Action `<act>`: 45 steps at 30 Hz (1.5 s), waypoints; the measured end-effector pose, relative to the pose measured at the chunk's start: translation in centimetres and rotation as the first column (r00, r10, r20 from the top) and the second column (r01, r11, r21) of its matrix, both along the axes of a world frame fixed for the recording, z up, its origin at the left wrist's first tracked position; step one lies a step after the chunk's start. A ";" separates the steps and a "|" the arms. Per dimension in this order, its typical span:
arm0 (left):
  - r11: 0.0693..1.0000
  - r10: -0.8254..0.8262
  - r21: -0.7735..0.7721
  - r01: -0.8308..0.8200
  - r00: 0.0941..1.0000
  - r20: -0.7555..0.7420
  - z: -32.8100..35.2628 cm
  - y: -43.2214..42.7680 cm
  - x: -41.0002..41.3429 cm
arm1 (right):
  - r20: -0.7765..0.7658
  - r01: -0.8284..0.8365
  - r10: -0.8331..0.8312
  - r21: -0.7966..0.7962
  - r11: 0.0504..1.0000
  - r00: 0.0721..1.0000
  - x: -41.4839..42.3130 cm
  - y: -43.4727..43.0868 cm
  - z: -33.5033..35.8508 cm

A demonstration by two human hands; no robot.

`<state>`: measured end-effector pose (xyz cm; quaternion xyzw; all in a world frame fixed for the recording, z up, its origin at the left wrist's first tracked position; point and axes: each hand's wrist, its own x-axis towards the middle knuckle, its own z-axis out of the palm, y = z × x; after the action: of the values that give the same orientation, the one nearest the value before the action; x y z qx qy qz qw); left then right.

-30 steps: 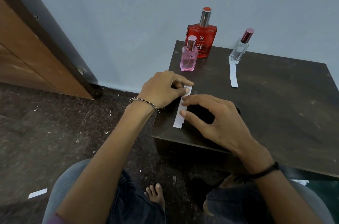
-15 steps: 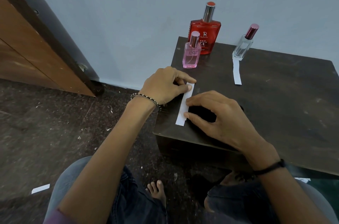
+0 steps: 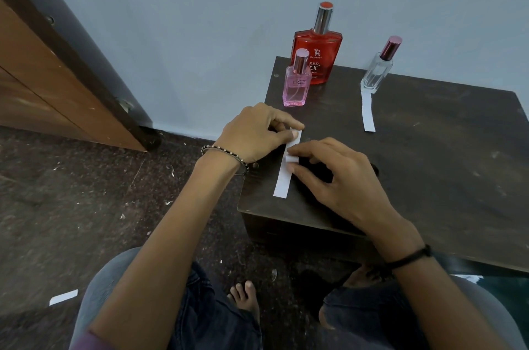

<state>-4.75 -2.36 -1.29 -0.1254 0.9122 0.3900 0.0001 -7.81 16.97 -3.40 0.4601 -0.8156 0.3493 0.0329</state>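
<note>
Fingertips [image 3: 289, 151] of the right hand [image 3: 337, 183], thumb and forefinger curled, pinch the middle of a paper strip [image 3: 282, 182]. The left hand [image 3: 254, 132] nips its upper end between thumb and forefinger. The strip lies mid-frame near the left edge of a dark table [image 3: 429, 163]. Above it stand a pink bottle [image 3: 296, 86] and a red bottle [image 3: 317, 57].

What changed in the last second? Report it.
The right hand drew its thumb up the paper strip toward its forefinger, pinching the edge. The left hand still pinches the strip's far end. Strip, pink bottle and table stayed put.
</note>
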 end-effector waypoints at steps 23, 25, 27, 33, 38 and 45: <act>0.986 -0.168 0.013 0.168 0.985 0.031 0.4 -0.9 0.4 | 0.371 -0.204 0.152 0.103 0.974 0.916 -1.6 0.9 1.7; 0.986 -0.166 0.024 0.165 0.986 0.033 0.5 -0.9 0.4 | 0.366 -0.221 0.168 0.108 0.969 0.916 -1.6 1.0 1.6; 0.986 -0.165 0.025 0.164 0.986 0.038 0.5 -0.9 0.3 | 0.341 -0.203 0.155 0.109 0.973 0.927 -1.6 0.9 1.5; 0.987 -0.155 0.049 0.153 0.987 0.042 0.8 -0.8 0.4 | 0.264 -0.131 0.112 0.053 0.990 0.958 -1.5 0.5 1.2; 0.988 -0.154 0.035 0.153 0.987 0.046 0.7 -0.8 0.4 | 0.240 0.023 -0.013 -0.038 0.999 0.971 -0.9 -0.1 1.0; 0.984 -0.152 0.106 0.142 0.984 0.094 1.3 -0.8 0.5 | 0.302 0.287 -0.252 -0.077 0.955 0.920 -0.6 -1.1 0.8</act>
<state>-4.21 -3.15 0.06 -0.0772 0.8974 0.4267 0.0818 -8.40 15.83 -2.59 0.2847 -0.8447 0.4532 -0.0111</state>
